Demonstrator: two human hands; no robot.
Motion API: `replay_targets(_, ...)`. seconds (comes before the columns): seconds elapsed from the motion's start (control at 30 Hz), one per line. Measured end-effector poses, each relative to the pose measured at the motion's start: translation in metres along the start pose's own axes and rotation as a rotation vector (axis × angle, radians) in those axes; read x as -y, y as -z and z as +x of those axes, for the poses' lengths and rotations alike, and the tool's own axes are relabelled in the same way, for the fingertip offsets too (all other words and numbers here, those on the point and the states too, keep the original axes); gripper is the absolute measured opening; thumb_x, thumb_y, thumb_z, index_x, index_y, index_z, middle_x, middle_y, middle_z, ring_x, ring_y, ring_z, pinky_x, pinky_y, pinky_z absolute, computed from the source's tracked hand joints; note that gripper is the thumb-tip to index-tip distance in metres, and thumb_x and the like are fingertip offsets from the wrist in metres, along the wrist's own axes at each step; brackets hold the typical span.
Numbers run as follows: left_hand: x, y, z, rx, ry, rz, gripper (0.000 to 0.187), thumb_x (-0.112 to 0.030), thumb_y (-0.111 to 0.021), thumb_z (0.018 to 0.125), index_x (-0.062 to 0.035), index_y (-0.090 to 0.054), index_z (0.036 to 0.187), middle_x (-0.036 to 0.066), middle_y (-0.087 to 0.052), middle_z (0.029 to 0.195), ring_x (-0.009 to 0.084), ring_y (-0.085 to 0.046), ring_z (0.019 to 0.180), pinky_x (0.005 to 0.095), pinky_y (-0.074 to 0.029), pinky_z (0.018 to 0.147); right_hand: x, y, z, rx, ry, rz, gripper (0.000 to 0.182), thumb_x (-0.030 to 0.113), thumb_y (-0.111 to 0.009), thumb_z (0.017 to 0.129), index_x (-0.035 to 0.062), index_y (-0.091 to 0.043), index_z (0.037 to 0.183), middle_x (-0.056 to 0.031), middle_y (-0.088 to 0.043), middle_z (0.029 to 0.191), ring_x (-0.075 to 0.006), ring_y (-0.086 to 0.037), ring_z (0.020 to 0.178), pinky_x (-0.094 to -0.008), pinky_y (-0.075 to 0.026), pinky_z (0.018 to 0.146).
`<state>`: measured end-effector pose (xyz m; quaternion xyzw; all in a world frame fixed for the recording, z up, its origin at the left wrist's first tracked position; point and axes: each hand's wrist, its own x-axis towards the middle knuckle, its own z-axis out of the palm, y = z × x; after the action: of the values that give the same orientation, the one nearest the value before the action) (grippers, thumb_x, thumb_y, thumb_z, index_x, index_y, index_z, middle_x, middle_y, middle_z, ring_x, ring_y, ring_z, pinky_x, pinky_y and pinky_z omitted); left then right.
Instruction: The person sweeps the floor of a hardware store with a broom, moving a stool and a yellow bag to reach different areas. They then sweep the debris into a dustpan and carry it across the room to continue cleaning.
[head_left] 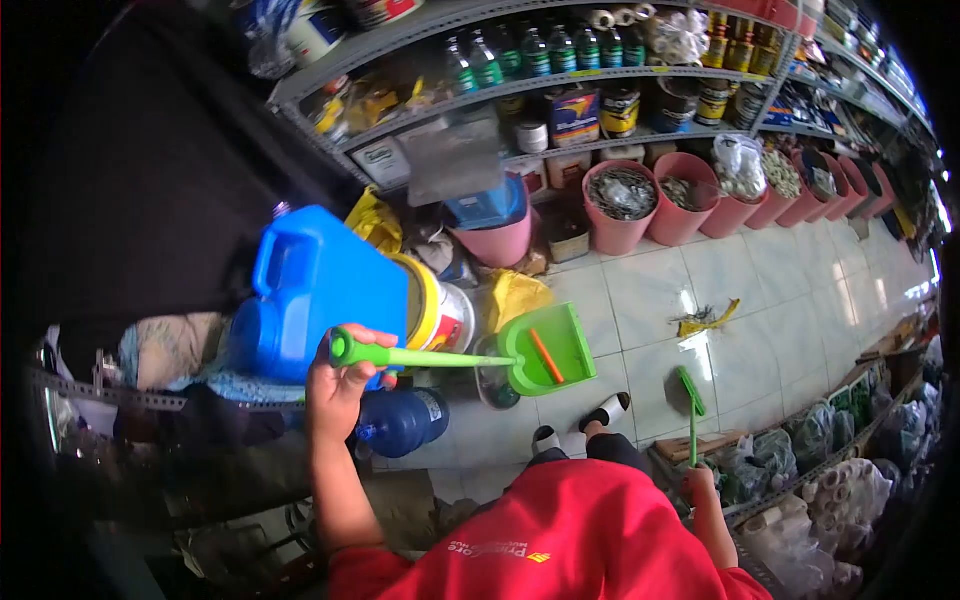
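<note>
Your left hand [342,398] is curled partly closed around the grip end of the green dustpan [577,352]'s long handle, and your right hand [702,484] is closed around the green broom [691,392]. The dustpan is ahead of you, with an orange stick [547,357] lying in it; whether its base touches the floor [640,290], you cannot tell. Just beyond the dustpan is a yellow bag [518,292]; to its left are a yellow-rimmed bucket [455,318] and a blue jug [345,285]. The broom head and a small heap of debris [706,320] are to the dustpan's right, apart from each other. You seem to be at a positioning step, both tools in hand; moving the dustpan calls for a level pan, since the stick looks loose
</note>
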<state>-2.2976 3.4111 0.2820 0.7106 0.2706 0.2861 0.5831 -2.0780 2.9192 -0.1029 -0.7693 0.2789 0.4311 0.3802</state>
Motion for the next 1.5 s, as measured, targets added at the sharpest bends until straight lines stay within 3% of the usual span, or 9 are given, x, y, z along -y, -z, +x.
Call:
replay_targets(0.07,-0.003,0.023,-0.028,-0.042,-0.089,0.044,0.034,-0.029,-0.057,0.074,-0.0021,-0.044,0.092,0.011,-0.052,0.088,0.0188,-0.052,0.082,0.0289,-0.044,0.068,-0.020,-0.004,0.019,0.054,-0.012,0.057,0.032,0.003,-0.041,0.073,0.0097,-0.041,0.104,-0.0044,-0.038,0.050,-0.0155,-0.036,0.035,-0.0301,-0.030,0.029)
replay_targets(0.43,0.006,0.092,-0.123,-0.176,-0.066,0.253,0.027,-0.016,-0.052,0.079,-0.0016,-0.043,0.100,0.010,-0.054,0.087,0.0158,-0.052,0.083,0.0260,-0.041,0.072,-0.050,-0.023,0.048,0.006,-0.155,-0.023,0.011,0.006,-0.046,0.073,0.0061,-0.050,0.083,-0.0075,-0.046,0.055,-0.0175,-0.045,0.044,-0.0302,-0.034,0.031)
replay_targets(0.57,0.016,0.063,-0.101,-0.199,-0.006,0.278,0.027,-0.018,-0.054,0.077,-0.0004,-0.046,0.096,0.010,-0.056,0.084,0.0163,-0.054,0.078,0.0269,-0.042,0.068,-0.061,-0.011,0.069,0.062,-0.003,-0.141,0.003,0.006,-0.046,0.072,0.0092,-0.046,0.071,-0.0057,-0.040,0.057,-0.0148,-0.039,0.042,-0.0249,-0.034,0.030)
replay_targets(0.7,0.022,0.027,-0.067,-0.080,-0.164,0.569,0.029,-0.021,-0.056,0.075,-0.0021,-0.048,0.094,0.015,-0.055,0.082,0.0302,-0.054,0.077,0.0318,-0.042,0.064,-0.035,-0.012,0.019,0.155,0.077,-0.461,0.009,0.003,-0.043,0.071,0.0035,-0.049,0.078,-0.0089,-0.048,0.058,-0.0165,-0.043,0.041,-0.0285,-0.033,0.030)
replay_targets(0.87,0.038,-0.043,-0.007,0.094,-0.311,0.576,0.032,-0.023,-0.056,0.074,-0.0019,-0.048,0.096,0.016,-0.055,0.083,0.0308,-0.054,0.078,0.0328,-0.043,0.064,-0.040,-0.005,0.002,0.065,-0.021,-0.024,0.015,0.002,-0.042,0.070,0.0097,-0.046,0.082,-0.0050,-0.042,0.055,-0.0154,-0.039,0.037,-0.0273,-0.032,0.029)
replay_targets(1.17,0.083,-0.135,0.042,0.330,-0.449,0.737,0.035,-0.032,-0.056,0.073,-0.0031,-0.047,0.091,0.017,-0.055,0.075,0.0341,-0.053,0.071,0.0385,-0.041,0.058,-0.034,-0.001,-0.016,0.114,-0.033,-0.017,0.012,0.002,-0.043,0.072,0.0127,-0.043,0.078,-0.0021,-0.035,0.053,-0.0131,-0.036,0.040,-0.0258,-0.031,0.031)
replay_targets(1.37,0.059,-0.135,0.051,0.368,-0.309,0.764,0.034,-0.030,-0.057,0.072,-0.0040,-0.048,0.093,0.019,-0.054,0.074,0.0353,-0.053,0.072,0.0386,-0.041,0.059,-0.037,-0.001,0.011,0.058,0.145,-0.347,0.008,0.004,-0.044,0.074,0.0101,-0.045,0.079,-0.0017,-0.040,0.055,-0.0133,-0.038,0.040,-0.0267,-0.033,0.032)
replay_targets(1.4,0.030,-0.136,0.050,0.389,-0.183,0.801,0.035,-0.030,-0.057,0.072,-0.0042,-0.048,0.094,0.019,-0.055,0.076,0.0345,-0.053,0.073,0.0377,-0.042,0.059,-0.038,0.001,0.016,0.102,0.105,-0.154,0.005,0.005,-0.045,0.075,0.0088,-0.045,0.078,-0.0020,-0.041,0.054,-0.0135,-0.038,0.040,-0.0268,-0.033,0.033)
replay_targets(1.5,-0.012,-0.138,0.061,0.300,-0.427,0.616,0.031,-0.028,-0.057,0.073,-0.0047,-0.049,0.091,0.014,-0.055,0.069,0.0303,-0.055,0.065,0.0356,-0.041,0.054,-0.003,0.006,-0.010,0.113,0.034,-0.059,0.004,0.009,-0.045,0.077,0.0067,-0.045,0.073,-0.0023,-0.040,0.052,-0.0130,-0.039,0.040,-0.0251,-0.032,0.031)
